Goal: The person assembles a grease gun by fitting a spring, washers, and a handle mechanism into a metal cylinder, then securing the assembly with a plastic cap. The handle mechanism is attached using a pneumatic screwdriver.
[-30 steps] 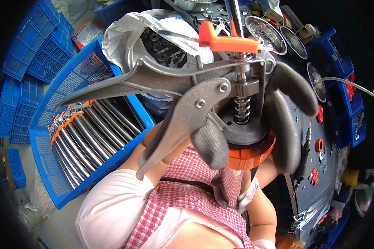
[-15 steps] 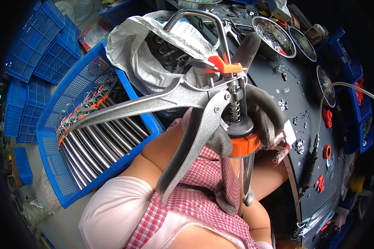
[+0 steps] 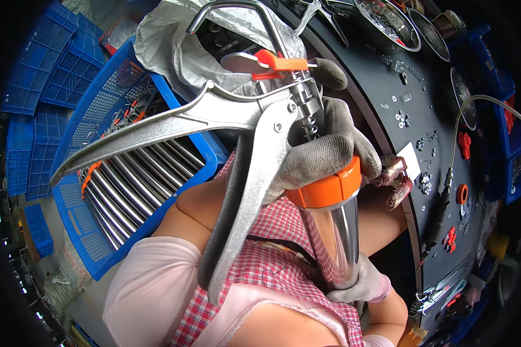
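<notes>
A silver caulking gun [image 3: 237,118] stands upright in front of me, its hooked rod at the top and its long handle pointing left. Below its frame come a spring, an orange collar [image 3: 325,186] and a shiny metal tube [image 3: 344,231]. In a grey glove, my left hand [image 3: 321,159] is closed around the gun's head just above the collar, covering part of the spring and the cap. Also gloved, my right hand [image 3: 362,282] grips the tube's lower end, with some fingers hidden behind it. An orange catch [image 3: 281,62] sits on the rod.
At left, a blue basket [image 3: 92,240] holds several finished-looking guns. Behind is a white sack [image 3: 156,43] of metal parts. The dark table [image 3: 382,130] on the right bears loose washers, springs, red knobs [image 3: 464,144], a corded power driver [image 3: 437,217] and metal bowls [image 3: 388,23].
The gun has moved left and its handle has dipped. My left hand's fingers now wrap across the front above the collar. My right hand has shifted to the right side of the tube's end.
</notes>
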A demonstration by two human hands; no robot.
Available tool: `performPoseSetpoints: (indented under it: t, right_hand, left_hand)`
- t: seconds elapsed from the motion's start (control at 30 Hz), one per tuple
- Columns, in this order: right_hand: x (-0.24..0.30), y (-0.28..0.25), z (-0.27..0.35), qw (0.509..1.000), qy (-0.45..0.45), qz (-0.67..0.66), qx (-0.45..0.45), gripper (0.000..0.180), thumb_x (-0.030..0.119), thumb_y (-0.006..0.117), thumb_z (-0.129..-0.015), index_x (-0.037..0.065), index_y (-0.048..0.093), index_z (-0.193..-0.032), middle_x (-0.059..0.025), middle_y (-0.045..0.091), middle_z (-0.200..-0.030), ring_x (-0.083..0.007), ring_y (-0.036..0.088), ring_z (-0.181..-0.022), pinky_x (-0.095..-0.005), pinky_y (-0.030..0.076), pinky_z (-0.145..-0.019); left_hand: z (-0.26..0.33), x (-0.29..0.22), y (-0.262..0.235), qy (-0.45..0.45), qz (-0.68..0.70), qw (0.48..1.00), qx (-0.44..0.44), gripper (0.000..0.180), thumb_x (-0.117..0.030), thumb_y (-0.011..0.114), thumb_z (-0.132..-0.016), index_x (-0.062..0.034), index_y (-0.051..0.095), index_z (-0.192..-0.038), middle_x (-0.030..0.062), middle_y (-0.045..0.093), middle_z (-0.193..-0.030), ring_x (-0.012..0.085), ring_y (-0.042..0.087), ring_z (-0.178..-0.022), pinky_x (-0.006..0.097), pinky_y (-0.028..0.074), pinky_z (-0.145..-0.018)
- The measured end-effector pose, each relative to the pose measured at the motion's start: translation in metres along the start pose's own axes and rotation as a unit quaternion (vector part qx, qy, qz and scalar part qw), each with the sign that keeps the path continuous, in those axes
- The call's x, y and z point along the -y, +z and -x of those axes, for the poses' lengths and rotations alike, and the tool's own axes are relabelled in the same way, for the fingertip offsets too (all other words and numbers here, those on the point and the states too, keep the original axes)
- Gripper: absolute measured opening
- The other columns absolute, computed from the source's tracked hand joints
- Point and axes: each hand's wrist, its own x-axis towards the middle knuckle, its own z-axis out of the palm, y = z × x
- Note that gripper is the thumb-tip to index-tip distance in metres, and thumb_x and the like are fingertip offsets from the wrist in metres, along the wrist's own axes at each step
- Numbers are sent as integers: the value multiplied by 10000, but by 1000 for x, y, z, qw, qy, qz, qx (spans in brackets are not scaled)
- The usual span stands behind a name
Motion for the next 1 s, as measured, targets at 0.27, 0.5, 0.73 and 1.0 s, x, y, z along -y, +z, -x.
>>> performPoseSetpoints:
  t: [0.27, 0.5, 0.73, 1.0]
  right_hand:
    - [-26, -23, -1, 990, 48, -125, 47, 851, -5, 742, -589, -25, 356, -1347, -87, 499, -1251, -153, 458, -1146, -313, 337, -990]
    - [-10, -2, 1, 999, 20, 38, -13, 723, 46, 767, -649, -4, 427, -1285, -11, 552, -1066, -69, 496, -946, -235, 417, -829]
    - [-5, 23, 9, 992, 25, 108, -65, 691, 106, 797, -616, -13, 478, -1217, -41, 603, -997, -82, 554, -881, -255, 453, -814]
    - [25, 33, 0, 975, 40, 208, -63, 699, 145, 800, -554, -37, 506, -1162, -121, 627, -907, -114, 603, -808, -272, 479, -756]
  left_hand:
    - [16, -9, -8, -122, 97, 988, 8, 658, -149, 737, -752, -1, 361, -1271, 167, 586, -877, 313, 624, -863, 440, 467, -846]
    - [33, -12, -10, -134, 158, 977, 57, 591, -141, 719, -771, 16, 392, -1238, 191, 560, -929, 342, 606, -912, 476, 382, -928]
    - [61, -37, -24, -154, 233, 957, 84, 526, -132, 701, -790, 32, 422, -1204, 215, 535, -981, 371, 589, -961, 512, 297, -1009]
    - [53, -22, -2, -133, 287, 946, 76, 453, -122, 681, -811, 51, 457, -1165, 243, 506, -1041, 404, 568, -1017, 553, 200, -1102]
